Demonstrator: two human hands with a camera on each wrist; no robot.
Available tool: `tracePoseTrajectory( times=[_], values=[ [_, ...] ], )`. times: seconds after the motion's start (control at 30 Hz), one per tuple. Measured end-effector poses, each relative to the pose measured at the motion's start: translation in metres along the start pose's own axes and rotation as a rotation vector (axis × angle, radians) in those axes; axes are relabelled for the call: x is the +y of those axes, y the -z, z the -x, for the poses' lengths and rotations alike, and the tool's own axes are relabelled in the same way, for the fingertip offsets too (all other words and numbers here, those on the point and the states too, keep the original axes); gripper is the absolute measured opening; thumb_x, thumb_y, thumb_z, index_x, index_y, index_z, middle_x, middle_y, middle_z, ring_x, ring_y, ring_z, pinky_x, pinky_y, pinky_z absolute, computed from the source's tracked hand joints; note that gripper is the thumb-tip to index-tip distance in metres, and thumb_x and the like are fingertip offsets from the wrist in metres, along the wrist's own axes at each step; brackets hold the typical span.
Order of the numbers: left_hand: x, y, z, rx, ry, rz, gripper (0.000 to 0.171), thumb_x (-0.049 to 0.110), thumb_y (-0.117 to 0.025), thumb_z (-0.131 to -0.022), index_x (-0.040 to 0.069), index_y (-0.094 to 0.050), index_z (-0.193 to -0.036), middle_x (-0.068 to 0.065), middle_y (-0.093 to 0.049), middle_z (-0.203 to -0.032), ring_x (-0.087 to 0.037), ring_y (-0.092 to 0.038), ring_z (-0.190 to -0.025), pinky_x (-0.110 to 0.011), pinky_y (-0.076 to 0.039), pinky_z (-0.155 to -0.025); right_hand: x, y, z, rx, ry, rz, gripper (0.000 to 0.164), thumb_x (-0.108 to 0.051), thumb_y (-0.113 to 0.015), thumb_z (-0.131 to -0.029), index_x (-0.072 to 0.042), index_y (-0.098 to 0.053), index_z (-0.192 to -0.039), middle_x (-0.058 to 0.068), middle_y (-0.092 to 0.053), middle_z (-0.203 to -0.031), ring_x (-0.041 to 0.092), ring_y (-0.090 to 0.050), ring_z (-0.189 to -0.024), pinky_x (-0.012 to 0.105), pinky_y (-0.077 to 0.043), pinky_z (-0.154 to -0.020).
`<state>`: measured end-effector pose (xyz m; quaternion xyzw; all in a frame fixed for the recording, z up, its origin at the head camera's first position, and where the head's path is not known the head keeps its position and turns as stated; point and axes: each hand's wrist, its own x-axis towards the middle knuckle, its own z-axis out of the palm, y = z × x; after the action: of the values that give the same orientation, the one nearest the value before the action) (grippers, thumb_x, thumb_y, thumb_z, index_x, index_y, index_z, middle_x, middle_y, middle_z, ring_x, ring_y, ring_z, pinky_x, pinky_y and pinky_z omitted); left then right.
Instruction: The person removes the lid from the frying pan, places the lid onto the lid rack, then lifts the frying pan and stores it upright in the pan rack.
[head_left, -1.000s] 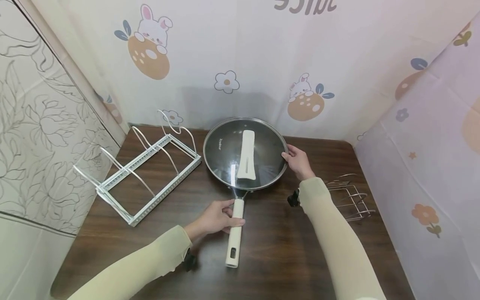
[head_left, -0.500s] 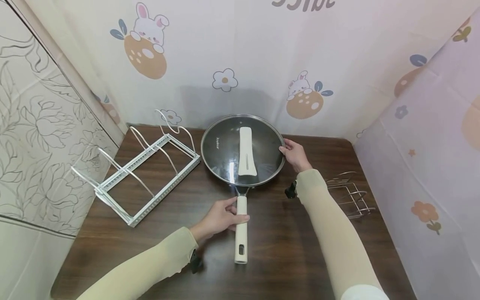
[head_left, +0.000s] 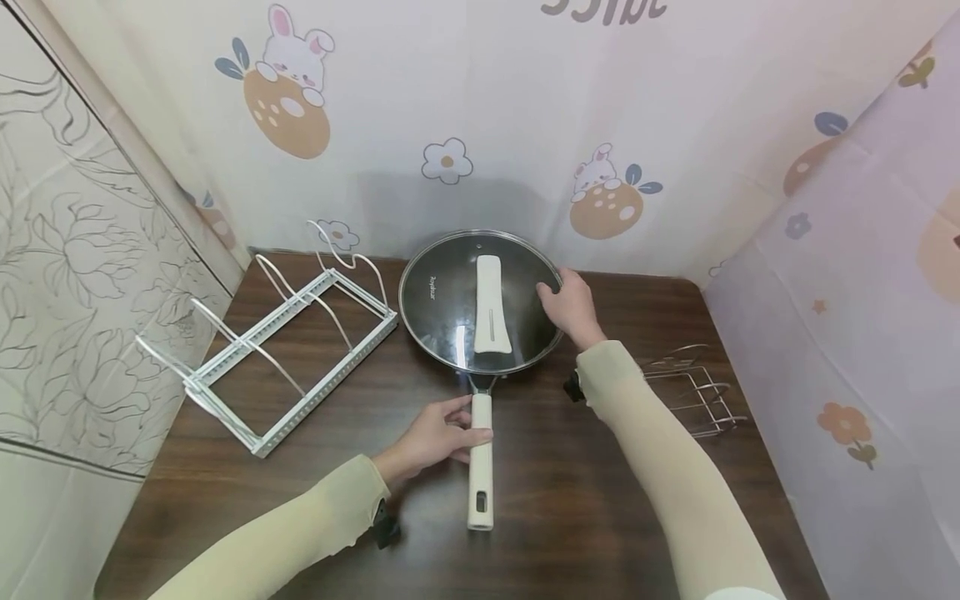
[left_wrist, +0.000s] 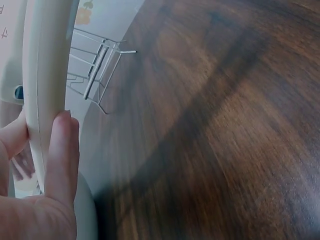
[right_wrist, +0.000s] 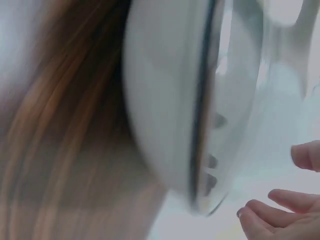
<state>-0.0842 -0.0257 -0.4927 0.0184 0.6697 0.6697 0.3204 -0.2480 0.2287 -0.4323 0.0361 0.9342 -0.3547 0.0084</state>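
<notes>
A frying pan (right_wrist: 157, 100) stands on the table with a glass lid (head_left: 442, 312) on it. The lid has a long cream handle (head_left: 491, 302) standing on its middle. My left hand (head_left: 433, 435) pinches the cream pan handle (head_left: 481, 479), which points toward me; in the left wrist view its fingers (left_wrist: 62, 155) lie along the handle's side. My right hand (head_left: 572, 307) is over the lid's right edge. In the right wrist view that hand's fingers (right_wrist: 280, 212) are loosely spread, apart from the rim, with nothing between them.
A white metal rack (head_left: 330, 408) with upright wire dividers stands to the left of the pan. At the right, a small wire rack (head_left: 708, 392) sits near the edge of the brown table (head_left: 592, 500). A patterned curtain (head_left: 495, 108) hangs behind.
The pan handle has swung slightly right, from a slant to nearly straight toward me, still in my left hand. My right hand has left the lid's rim and moved in over the lid.
</notes>
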Motion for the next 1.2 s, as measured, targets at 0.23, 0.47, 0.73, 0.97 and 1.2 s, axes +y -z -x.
tracePoseTrajectory(
  times=[0.23, 0.47, 0.73, 0.97, 1.2],
  values=[
    [-0.001, 0.002, -0.002, 0.008, 0.008, 0.020, 0.090, 0.019, -0.083, -0.088, -0.003, -0.032, -0.159, -0.021, -0.070, -0.118, -0.018, -0.076, -0.083, -0.038, -0.067, -0.073, -0.037, -0.016, 0.012, 0.044, 0.066, -0.061, 0.066, -0.039, -0.061, -0.100, 0.002, -0.046, -0.151, 0.023, -0.059, -0.140, 0.037, -0.058, -0.130, 0.052, -0.049, -0.111],
    [-0.002, 0.003, -0.002, 0.005, 0.021, 0.008, 0.091, 0.018, -0.083, -0.088, -0.003, -0.031, -0.159, -0.022, -0.069, -0.122, -0.019, -0.076, -0.084, -0.037, -0.067, -0.074, -0.055, -0.038, 0.017, 0.023, 0.073, 0.015, 0.077, -0.049, -0.065, -0.096, 0.001, -0.045, -0.151, 0.017, -0.060, -0.123, 0.031, -0.060, -0.110, 0.048, -0.053, -0.097],
    [-0.001, 0.004, 0.001, -0.018, 0.028, 0.026, 0.090, 0.018, -0.082, -0.089, -0.001, -0.030, -0.160, -0.022, -0.067, -0.123, -0.019, -0.076, -0.085, -0.038, -0.067, -0.077, -0.063, -0.058, 0.020, 0.045, 0.031, -0.027, 0.083, -0.052, -0.072, -0.091, 0.001, -0.045, -0.149, 0.017, -0.058, -0.121, 0.031, -0.060, -0.110, 0.045, -0.054, -0.091],
    [-0.002, 0.004, 0.001, -0.024, 0.023, 0.047, 0.089, 0.016, -0.082, -0.089, -0.001, -0.031, -0.160, -0.021, -0.067, -0.122, -0.018, -0.075, -0.085, -0.039, -0.067, -0.078, -0.065, -0.073, 0.019, 0.120, 0.002, -0.040, 0.081, -0.049, -0.080, -0.086, 0.001, -0.049, -0.141, 0.016, -0.056, -0.124, 0.028, -0.058, -0.106, 0.042, -0.055, -0.092],
    [0.000, 0.003, 0.002, -0.016, 0.025, 0.045, 0.087, 0.014, -0.082, -0.089, -0.001, -0.033, -0.159, -0.021, -0.066, -0.121, -0.017, -0.075, -0.085, -0.039, -0.067, -0.077, -0.072, -0.080, 0.015, 0.181, -0.030, 0.035, 0.069, -0.042, -0.083, -0.083, 0.003, -0.054, -0.128, 0.018, -0.059, -0.120, 0.033, -0.060, -0.105, 0.046, -0.055, -0.090]
  ],
)
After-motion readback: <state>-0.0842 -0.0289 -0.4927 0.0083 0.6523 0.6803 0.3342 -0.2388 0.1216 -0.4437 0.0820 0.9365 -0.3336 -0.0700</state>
